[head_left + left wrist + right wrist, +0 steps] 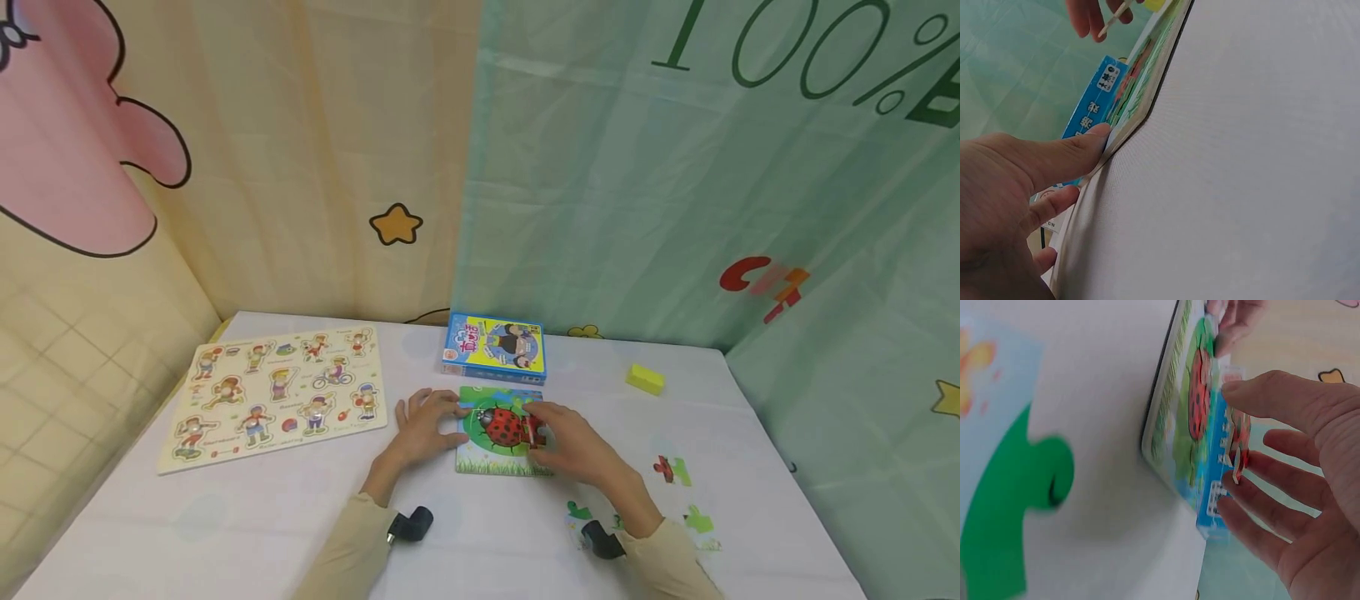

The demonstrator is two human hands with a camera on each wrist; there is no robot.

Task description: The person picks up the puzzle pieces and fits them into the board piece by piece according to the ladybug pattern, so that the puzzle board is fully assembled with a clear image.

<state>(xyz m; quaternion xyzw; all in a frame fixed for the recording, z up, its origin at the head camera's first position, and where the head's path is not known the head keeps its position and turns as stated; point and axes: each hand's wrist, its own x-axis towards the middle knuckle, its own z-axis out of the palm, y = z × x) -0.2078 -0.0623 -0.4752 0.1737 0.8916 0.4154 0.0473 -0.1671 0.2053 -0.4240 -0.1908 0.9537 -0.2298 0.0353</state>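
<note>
A ladybug jigsaw puzzle (495,463) lies flat on the white table, grass printed along its front edge. My left hand (422,429) rests at its left side, with the thumb (1088,140) touching the edge and the other fingers loosely extended. Over the puzzle's right part, my right hand (581,442) pinches a red puzzle piece (1240,434) between thumb and fingertips. In the right wrist view that piece stands tilted, raised above the picture. The right hand covers the puzzle's right edge in the head view.
Behind the puzzle stands a blue-and-yellow box (495,346). A wooden peg board (277,396) with sports figures lies at the left. Loose puzzle pieces (699,520) lie to the right, some partly behind the right forearm. A yellow block (645,379) sits at the back right.
</note>
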